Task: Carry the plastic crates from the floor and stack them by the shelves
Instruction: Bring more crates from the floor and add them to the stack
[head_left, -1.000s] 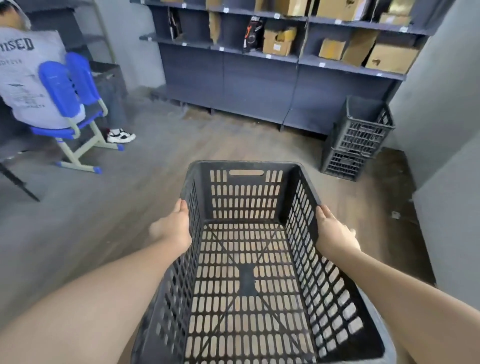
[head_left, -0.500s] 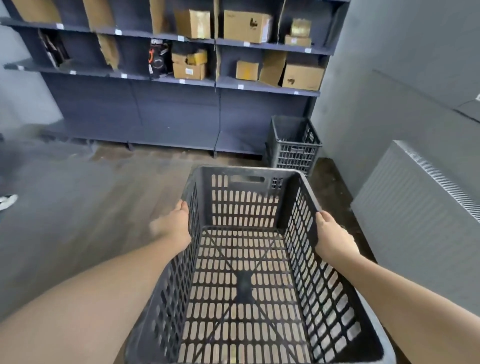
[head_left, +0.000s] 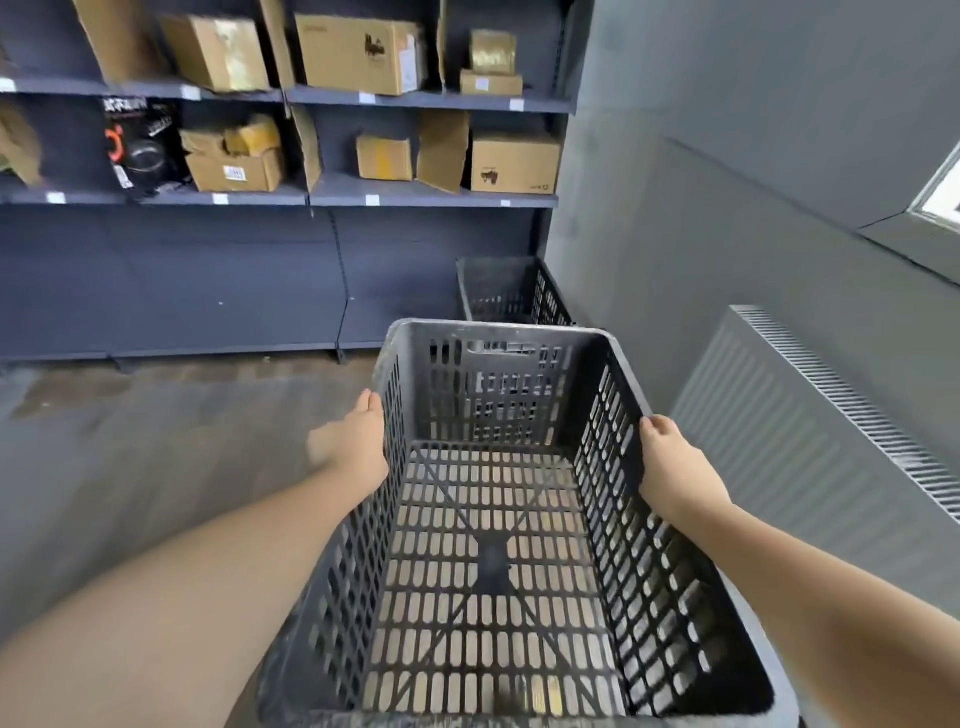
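I carry an empty black slotted plastic crate (head_left: 498, 545) in front of me, above the floor. My left hand (head_left: 353, 441) grips its left wall from outside and my right hand (head_left: 670, 462) grips its right wall. Beyond its far rim stands a stack of black crates (head_left: 506, 291) on the floor, in the corner where the dark blue shelves (head_left: 426, 200) meet the grey wall. The lower part of that stack is hidden behind the held crate.
Cardboard boxes (head_left: 514, 161) fill the shelf levels. A grey radiator (head_left: 810, 431) runs along the right wall, close to the held crate. Wooden floor (head_left: 156, 441) stretches to the left in front of the shelves.
The view has swung right and closer to the shelves. The seated person and blue chair have left the view, and the corner crate stack now lies straight ahead behind the held crate.
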